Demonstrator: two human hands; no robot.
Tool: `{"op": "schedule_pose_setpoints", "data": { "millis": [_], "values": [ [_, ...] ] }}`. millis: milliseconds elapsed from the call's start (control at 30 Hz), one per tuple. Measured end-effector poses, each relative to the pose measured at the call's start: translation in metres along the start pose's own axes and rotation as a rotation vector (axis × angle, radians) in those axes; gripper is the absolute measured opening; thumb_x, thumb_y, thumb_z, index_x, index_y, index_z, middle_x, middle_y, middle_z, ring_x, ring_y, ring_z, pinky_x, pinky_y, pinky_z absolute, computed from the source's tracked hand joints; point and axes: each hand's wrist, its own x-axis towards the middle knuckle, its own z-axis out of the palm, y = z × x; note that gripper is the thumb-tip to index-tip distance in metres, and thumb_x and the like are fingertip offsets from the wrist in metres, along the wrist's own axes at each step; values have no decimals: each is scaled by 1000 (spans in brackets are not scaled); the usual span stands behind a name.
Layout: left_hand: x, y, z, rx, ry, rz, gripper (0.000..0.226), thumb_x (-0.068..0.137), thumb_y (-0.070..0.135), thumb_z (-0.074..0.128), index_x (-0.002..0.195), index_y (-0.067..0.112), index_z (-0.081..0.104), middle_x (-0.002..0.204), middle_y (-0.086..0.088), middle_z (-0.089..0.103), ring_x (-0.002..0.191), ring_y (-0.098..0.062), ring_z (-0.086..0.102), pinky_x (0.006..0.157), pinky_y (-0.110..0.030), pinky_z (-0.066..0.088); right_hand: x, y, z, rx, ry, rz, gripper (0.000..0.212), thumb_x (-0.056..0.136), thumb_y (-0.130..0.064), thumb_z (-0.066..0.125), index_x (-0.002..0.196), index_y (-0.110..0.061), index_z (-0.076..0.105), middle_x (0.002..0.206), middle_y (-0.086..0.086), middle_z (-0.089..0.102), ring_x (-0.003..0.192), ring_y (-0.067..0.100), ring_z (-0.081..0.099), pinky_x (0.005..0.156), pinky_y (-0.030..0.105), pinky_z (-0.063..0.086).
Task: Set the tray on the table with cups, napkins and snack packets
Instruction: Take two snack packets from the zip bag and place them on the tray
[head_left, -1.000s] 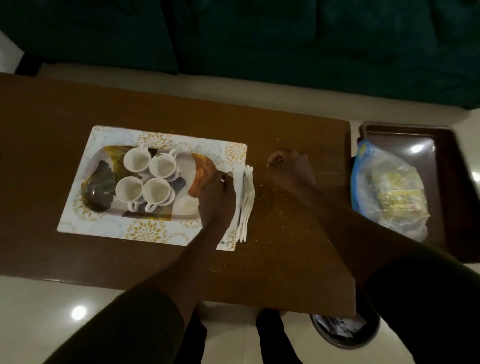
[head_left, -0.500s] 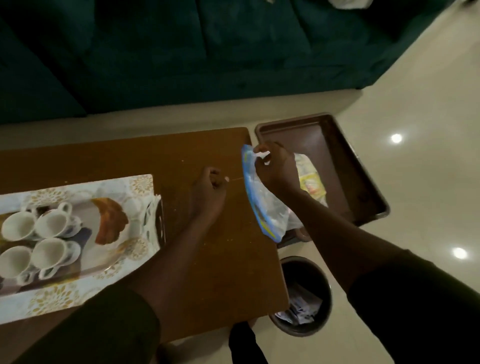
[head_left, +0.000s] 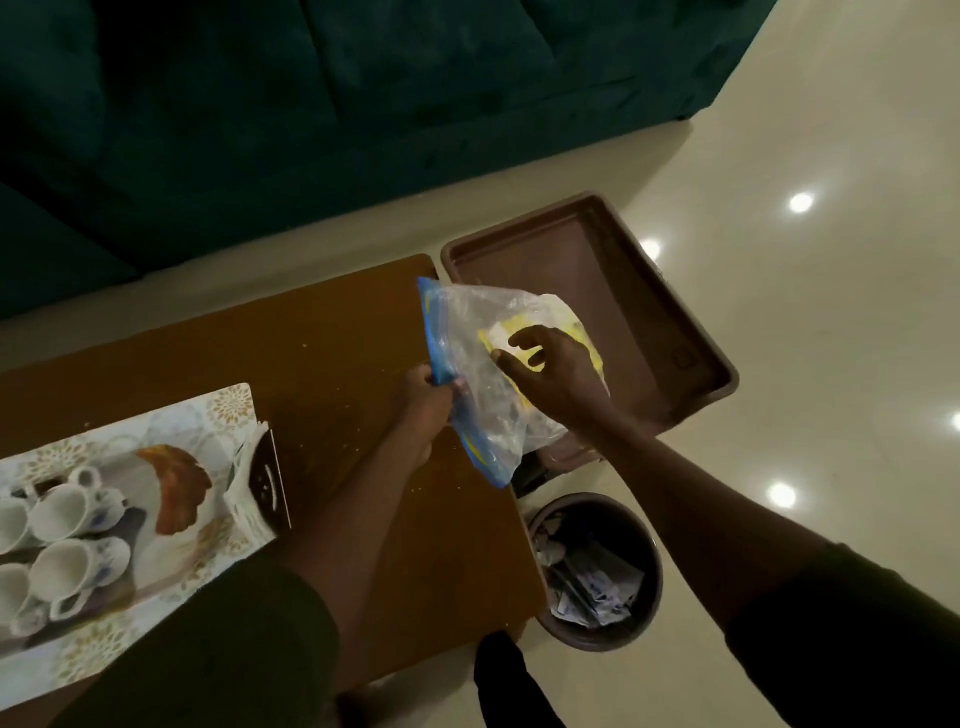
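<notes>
A clear zip bag (head_left: 467, 384) with a blue edge and yellow snack packets (head_left: 582, 338) inside hangs over the right end of the wooden table (head_left: 332, 353). My left hand (head_left: 423, 402) grips the bag's blue edge. My right hand (head_left: 550, 374) hovers over the bag with fingers spread, holding nothing. At the far left a patterned tray (head_left: 171, 488) on a white placemat (head_left: 228, 410) carries several white cups (head_left: 62, 514). White napkins (head_left: 249, 478) are stacked on the tray's right end.
A brown empty tray (head_left: 639, 291) stands just right of the table, under the bag. A round bin (head_left: 592, 571) with paper scraps sits on the shiny floor below it. A dark green sofa (head_left: 311, 114) runs behind the table.
My view swung right from the cup tray. My left hand left the napkins and took the bag's blue edge. My right hand let go of the bag's top and opened above it.
</notes>
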Motion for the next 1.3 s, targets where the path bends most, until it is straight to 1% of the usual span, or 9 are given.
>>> {"op": "schedule_pose_setpoints", "data": {
  "millis": [133, 267, 367, 533, 733, 900, 1033, 1167, 1300],
  "values": [
    [-6, 17, 1, -23, -114, 21, 4, 92, 14, 62, 92, 10, 60, 100, -15, 66, 77, -20, 65, 56, -27, 56, -3, -11, -2, 50, -49, -77, 57, 77, -56, 70, 117, -16, 62, 112, -1, 64, 86, 11, 61, 60, 5, 40],
    [-6, 35, 1, -81, -207, 43, 12, 94, 15, 57, 103, 13, 66, 107, -9, 70, 98, -23, 66, 61, -29, 55, -2, -30, -15, 112, -59, -52, 54, 75, -55, 72, 114, -19, 62, 101, -2, 69, 81, 11, 67, 69, 28, 55],
    [-13, 58, -2, -259, -337, 52, 19, 95, 10, 52, 90, 22, 65, 86, 3, 73, 88, -16, 67, 60, -29, 56, 1, -52, -31, 177, 15, -63, 47, 74, -53, 75, 106, -20, 66, 91, -4, 70, 79, 8, 68, 68, 24, 55],
    [-23, 83, -42, -395, -524, 110, 40, 78, 48, 65, 104, 17, 66, 91, -1, 75, 85, -15, 73, 69, -35, 59, 0, -98, -55, 230, -58, -143, 43, 70, -43, 78, 105, -26, 58, 91, -8, 65, 79, 3, 65, 65, 17, 57],
    [-23, 52, -202, -377, -401, 79, 38, 77, 33, 67, 110, 14, 66, 96, -3, 75, 84, -16, 71, 83, -34, 58, -28, -186, 37, 614, -302, -83, 22, 79, 0, 66, 89, -18, 58, 82, 6, 64, 68, 14, 62, 59, 30, 54],
    [-22, 30, -219, -128, -232, 28, 16, 90, 10, 60, 104, 8, 66, 88, -5, 74, 79, -18, 70, 78, -33, 58, -39, -161, 32, 324, 81, -37, 21, 74, 3, 61, 89, -9, 56, 70, 0, 55, 60, 12, 52, 55, 32, 47],
    [-27, 15, -216, -33, -212, 17, 13, 89, 7, 60, 101, 11, 66, 94, -8, 68, 87, -23, 64, 93, -40, 50, -47, -158, 33, 72, -61, -93, 26, 72, 5, 60, 94, -8, 53, 79, -5, 50, 70, 16, 51, 58, 38, 44],
    [-27, 6, -210, -74, -264, 59, 6, 89, 7, 60, 92, 9, 65, 86, -6, 69, 81, -21, 65, 84, -35, 52, -47, -189, 43, 51, -2, -295, 26, 77, -8, 70, 94, -13, 50, 85, -7, 48, 71, 6, 44, 60, 12, 33],
    [-27, 7, -207, -104, -290, 124, 4, 84, 8, 64, 83, 6, 62, 70, 6, 73, 71, -13, 69, 72, -29, 56, -47, -210, 57, 156, -144, -280, 14, 81, -16, 65, 91, -7, 62, 72, -5, 65, 64, 8, 63, 59, 18, 52]
  ]
}}
